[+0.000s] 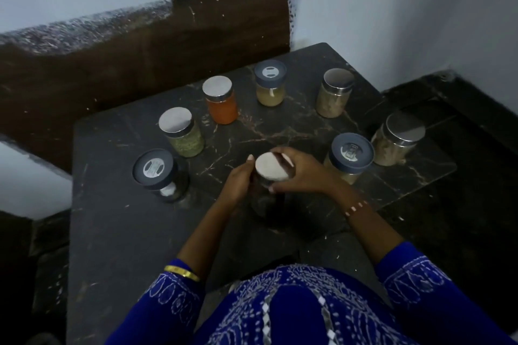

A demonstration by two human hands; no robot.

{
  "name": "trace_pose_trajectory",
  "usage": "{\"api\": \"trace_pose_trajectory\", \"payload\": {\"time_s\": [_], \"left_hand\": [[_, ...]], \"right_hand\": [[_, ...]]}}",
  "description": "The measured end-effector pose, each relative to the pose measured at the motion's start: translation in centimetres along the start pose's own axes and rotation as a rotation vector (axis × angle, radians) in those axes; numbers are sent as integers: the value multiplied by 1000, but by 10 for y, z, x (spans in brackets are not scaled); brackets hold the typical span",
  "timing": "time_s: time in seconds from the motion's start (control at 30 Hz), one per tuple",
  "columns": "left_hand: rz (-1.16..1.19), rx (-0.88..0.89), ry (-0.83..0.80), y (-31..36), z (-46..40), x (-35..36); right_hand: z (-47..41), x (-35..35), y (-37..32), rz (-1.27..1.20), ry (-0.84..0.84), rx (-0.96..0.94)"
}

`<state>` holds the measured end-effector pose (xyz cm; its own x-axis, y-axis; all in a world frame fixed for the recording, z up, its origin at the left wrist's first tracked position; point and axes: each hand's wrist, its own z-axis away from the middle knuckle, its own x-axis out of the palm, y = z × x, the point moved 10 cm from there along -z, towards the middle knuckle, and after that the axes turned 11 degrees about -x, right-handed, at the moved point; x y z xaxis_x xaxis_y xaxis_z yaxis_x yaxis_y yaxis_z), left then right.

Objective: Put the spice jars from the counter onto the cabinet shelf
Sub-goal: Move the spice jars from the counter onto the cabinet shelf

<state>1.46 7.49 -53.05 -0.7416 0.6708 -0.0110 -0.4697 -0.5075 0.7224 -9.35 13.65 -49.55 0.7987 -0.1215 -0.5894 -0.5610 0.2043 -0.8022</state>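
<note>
A: Step in hand: lift of 1 dark jar (pixel 269 190) off bench (pixel 112 232). Best kept upright, steel lid (pixel 271 166) level, raised straight clear of 7 neighbours before any turn toward cabinet shelf, not in view.

B: Position: bench centre, between both hands. Left hand (pixel 238 180) curled round left side; right hand (pixel 301 173) gripping lid rim and right side. Nearest: grey-lidded jar (pixel 350 157), just right.

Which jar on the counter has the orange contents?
The orange-filled jar, second from the left in the back arc, under a flat silver lid. The other jars hold greenish, pale or beige contents, and the held jar between both hands looks dark.
</note>
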Motion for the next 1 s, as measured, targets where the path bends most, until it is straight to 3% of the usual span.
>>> {"api": "trace_pose_trajectory", "payload": {"time_s": [0.1, 0.27, 0.37, 0.43, 0.57, 0.73, 0.87, 1.0], "left_hand": [[51, 14, -56, 11, 9, -7], [236, 144, -293, 39, 29, -2], [247, 212, -253, 50, 34, -6], [225, 258, -187, 53, 35, -13], [206, 362, 79, 61, 43, -36], [199, 497, 330, 74, 61, -66], [284, 431, 281, 77, 56, -78], [289, 421, 189, 84, 58, -76]], "right_hand": [[-4, -29, -26, -292, 153, -67], [-14, -54, -57, -752, 321, -163], [-22, -55, -56, -839, 460, -139], [-25, -52, -54, -761, 520, -80], [-33, -25, -53, -683, 448, 8], [-43, 1, -55, -839, 327, 25], [-48, 4, -68, -1010, 254, -46], [-56, 3, -82, -994, 215, -95]]}}
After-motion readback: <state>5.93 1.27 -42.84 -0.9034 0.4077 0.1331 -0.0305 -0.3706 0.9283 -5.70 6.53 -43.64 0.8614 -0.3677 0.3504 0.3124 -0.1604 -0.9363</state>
